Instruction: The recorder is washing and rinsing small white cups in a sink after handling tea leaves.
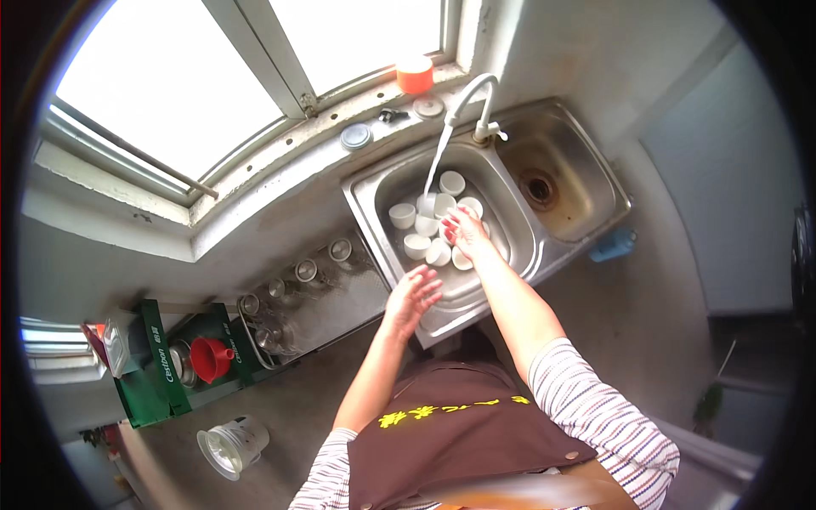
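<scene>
Several small white cups (417, 246) lie in the left basin of a stainless steel double sink (519, 185). A stream of water (437, 158) runs from the white gooseneck faucet (477, 86) onto the cups. My right hand (468, 236) is over the cups with its fingers apart, hiding some of them; I see nothing clearly gripped in it. Close to the basin's near left rim, my left hand (411, 303) hangs with spread fingers and holds nothing.
Left of the sink, a metal tray (347, 306) carries several clear glass vessels (306, 271). Beyond it, a red funnel (211, 360) sits in a green box (153, 398). A plastic bucket (234, 446) stands below. An orange-red container (414, 75) and lids (356, 136) line the windowsill.
</scene>
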The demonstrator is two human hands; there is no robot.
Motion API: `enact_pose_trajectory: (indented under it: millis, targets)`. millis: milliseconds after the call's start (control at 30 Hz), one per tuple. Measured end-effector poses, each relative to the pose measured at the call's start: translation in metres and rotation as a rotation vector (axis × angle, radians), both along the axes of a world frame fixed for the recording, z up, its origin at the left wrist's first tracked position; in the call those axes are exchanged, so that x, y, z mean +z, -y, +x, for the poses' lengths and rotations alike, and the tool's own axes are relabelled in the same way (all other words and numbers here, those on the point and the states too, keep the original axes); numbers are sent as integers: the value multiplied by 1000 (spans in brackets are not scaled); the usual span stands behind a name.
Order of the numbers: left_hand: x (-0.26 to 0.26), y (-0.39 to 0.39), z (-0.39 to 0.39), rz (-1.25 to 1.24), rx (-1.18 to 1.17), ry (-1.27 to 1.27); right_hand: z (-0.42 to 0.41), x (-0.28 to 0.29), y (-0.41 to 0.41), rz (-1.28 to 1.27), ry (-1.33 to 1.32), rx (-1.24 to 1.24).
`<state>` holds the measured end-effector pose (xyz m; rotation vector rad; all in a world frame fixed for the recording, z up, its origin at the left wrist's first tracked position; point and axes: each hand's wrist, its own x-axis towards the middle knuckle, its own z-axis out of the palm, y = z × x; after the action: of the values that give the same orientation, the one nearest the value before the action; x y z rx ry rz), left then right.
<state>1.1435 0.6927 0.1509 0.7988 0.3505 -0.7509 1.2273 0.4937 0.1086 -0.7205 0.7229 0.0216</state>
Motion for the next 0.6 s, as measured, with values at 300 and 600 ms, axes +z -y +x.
enact_pose_trajectory:
  millis: [300, 600]
  targets:
    - [-40, 62, 43, 16, 395, -205, 150, -46, 1, 238, 62, 393]
    - [-55, 128, 180, 4, 832, -210, 148, -33, -24, -1002, 337, 858]
